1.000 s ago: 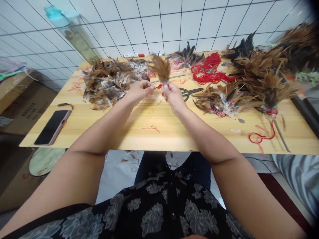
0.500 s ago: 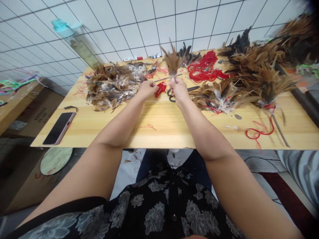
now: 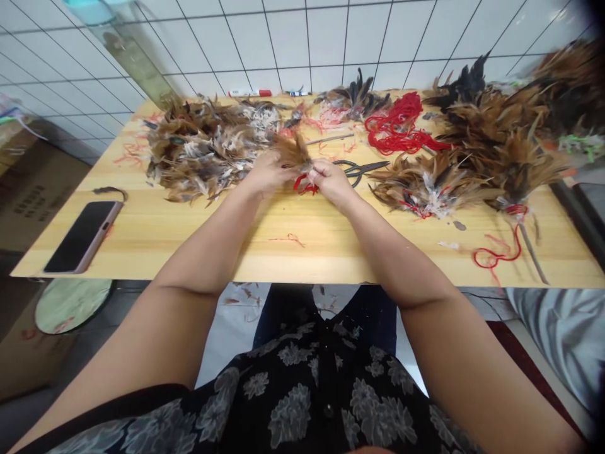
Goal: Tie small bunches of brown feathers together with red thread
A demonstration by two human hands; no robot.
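Over the wooden table, my right hand [image 3: 329, 180] is closed in a pinch on the base of a small bunch of brown feathers [image 3: 293, 152]. The bunch tilts left, its tips overlapping my left hand [image 3: 268, 173]. That hand's fingers are curled and partly hidden behind the feathers; it seems to hold a bit of red string [image 3: 305, 185], which hangs just below the bunch, between both hands. Black scissors [image 3: 362, 169] lie on the table right beside my right hand. Behind the hands rests a thin stick [image 3: 331, 139].
Left of my hands spreads a heap of loose feathers [image 3: 203, 151]. Red string [image 3: 394, 126] lies piled at the back. Tied feather bunches [image 3: 435, 189] and a feather duster [image 3: 515, 170] with a stick handle are at right. A phone [image 3: 82, 236] lies front left, by a tall bottle [image 3: 137, 63].
The feather bunch, upright in my right hand before, now tilts left toward my left hand. My hands have come closer together. More of the scissors shows. The camera view has shifted slightly.
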